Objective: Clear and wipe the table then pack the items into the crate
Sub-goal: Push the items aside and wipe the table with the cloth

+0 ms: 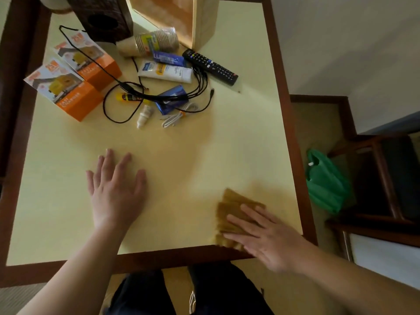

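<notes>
The left hand (116, 189) lies flat and spread wide on the pale yellow table top with a dark brown wooden border (56, 178), holding nothing. The right hand (266, 237) presses open-palmed, fingers together, on a folded brown cloth (236, 208) at the table's near right corner, where the cloth's lower edge reaches the brown border. Between the two hands the surface is bare, and bare room also runs ahead of both hands up to the clutter.

Well beyond the left hand's fingertips lie two orange-and-white cardboard boxes (75, 87), close to the table's left edge. A tangled black multi-head cable (159, 96) is draped over them and over a yellow glue stick (127, 97), a dark blue flat packet (173, 100), a small white bottle (144, 115) and a coiled white cable (177, 115). Farther off sit a white squeeze tube (166, 72), a blue tube (168, 58), a sleeve of stacked brown paper cups (152, 42) and a black remote control (210, 65), which lies ahead of the right hand. The light wooden crate (200, 21) stands at the far edge, beside a dark brown woven box (102, 17). To the right of the right hand, off the table, a green plastic bag (325, 180) rests by a dark chair (391, 176)
</notes>
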### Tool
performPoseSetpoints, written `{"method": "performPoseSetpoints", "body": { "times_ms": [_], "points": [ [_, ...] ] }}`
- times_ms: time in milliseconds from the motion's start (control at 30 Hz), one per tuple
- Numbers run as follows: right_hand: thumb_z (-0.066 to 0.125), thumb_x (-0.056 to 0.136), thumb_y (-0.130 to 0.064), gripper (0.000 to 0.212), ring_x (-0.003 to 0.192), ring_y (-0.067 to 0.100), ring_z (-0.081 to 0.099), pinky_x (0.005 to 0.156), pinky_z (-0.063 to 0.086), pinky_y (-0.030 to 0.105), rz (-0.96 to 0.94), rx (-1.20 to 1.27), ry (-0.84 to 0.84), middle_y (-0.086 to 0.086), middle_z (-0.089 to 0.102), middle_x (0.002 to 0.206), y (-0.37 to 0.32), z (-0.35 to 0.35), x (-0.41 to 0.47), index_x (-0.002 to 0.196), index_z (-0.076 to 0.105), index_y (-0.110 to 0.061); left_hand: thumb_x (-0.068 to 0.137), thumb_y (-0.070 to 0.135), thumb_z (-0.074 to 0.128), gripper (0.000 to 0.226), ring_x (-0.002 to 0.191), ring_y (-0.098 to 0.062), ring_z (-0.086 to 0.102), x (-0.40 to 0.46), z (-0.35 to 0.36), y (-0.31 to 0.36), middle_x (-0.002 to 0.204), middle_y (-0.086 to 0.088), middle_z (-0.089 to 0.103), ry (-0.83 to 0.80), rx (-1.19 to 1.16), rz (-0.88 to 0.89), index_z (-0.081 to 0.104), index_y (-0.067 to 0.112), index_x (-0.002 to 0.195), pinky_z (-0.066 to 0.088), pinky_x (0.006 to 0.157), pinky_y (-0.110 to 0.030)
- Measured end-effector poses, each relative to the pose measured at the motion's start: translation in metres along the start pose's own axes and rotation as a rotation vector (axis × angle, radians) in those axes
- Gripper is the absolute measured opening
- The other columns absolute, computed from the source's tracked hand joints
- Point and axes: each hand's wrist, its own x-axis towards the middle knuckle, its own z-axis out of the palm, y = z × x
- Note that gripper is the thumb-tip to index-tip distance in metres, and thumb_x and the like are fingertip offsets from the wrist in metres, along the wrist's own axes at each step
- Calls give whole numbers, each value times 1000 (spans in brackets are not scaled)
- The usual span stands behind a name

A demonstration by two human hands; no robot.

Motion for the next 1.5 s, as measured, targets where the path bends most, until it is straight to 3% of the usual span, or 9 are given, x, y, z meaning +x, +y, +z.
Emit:
{"method": "performPoseSetpoints", "body": {
  "times_ms": [267,467,633,767,933,1100,1200,1333,1500],
  "points": [
    [1,106,-50,55,151,33,-26,126,5,59,852,231,165,-2,-25,168,104,-58,103,156,-21,-46,99,40,67,51,157,-21,25,2,-1,-12,163,-7,41,85,-225,-4,60,16,144,7,130,-46],
    [22,111,-46,54,154,17,-26,123,-18,41,-76,139,38,-18,-18,169,-73,-50,164,158,-3,-54,98,27,69,50,151,-22,36,-4,-34,-49,156,-2,51,6,-342,30,56,20,146,32,122,-47],
    [19,108,-42,57,157,24,-15,126,7,52,701,300,233,-13,-15,169,-84,-69,217,161,-1,-48,100,35,64,56,156,-18,24,-21,-71,-104,164,2,39,-108,-193,63,47,26,152,31,123,-51],
    [16,108,-43,55,153,13,-26,123,-8,38,56,246,36,-21,-23,166,-152,-87,264,157,-7,-53,98,39,66,63,157,-20,22,-38,-90,-142,168,-1,32,-161,-137,60,42,25,154,26,123,-44],
    [14,108,-42,57,158,25,-11,127,4,47,369,201,124,-8,-9,171,-149,-119,345,162,-4,-43,99,54,57,74,159,-20,18,-59,-106,-175,173,5,14,-240,-18,145,25,32,161,27,126,-45],
    [14,103,-46,60,156,14,-16,124,-2,37,-317,5,-119,-19,-16,169,-181,-126,352,160,-1,-49,99,47,59,71,152,-16,29,-68,-126,-196,169,10,23,-224,-122,107,24,37,161,31,124,-40],
    [15,108,-46,56,158,16,-11,125,7,40,-83,5,-9,-17,-14,169,-167,-143,395,161,-3,-48,93,32,72,58,129,-19,53,-67,-142,-205,144,4,53,-55,-175,95,50,26,146,54,102,-45],
    [23,108,-33,61,158,23,-10,126,7,46,196,117,64,-12,-14,171,-216,-132,415,161,-4,-45,95,24,70,41,114,-23,60,-50,-166,-210,127,-4,63,161,-211,29,61,14,134,49,94,-33],
    [40,102,-20,72,156,18,-19,124,-7,49,-346,59,-122,-19,-16,169,-274,-96,321,156,7,-56,96,19,70,41,111,-27,61,-14,-191,-194,123,-7,63,256,-318,38,58,14,134,52,92,-43]
  ]
}}
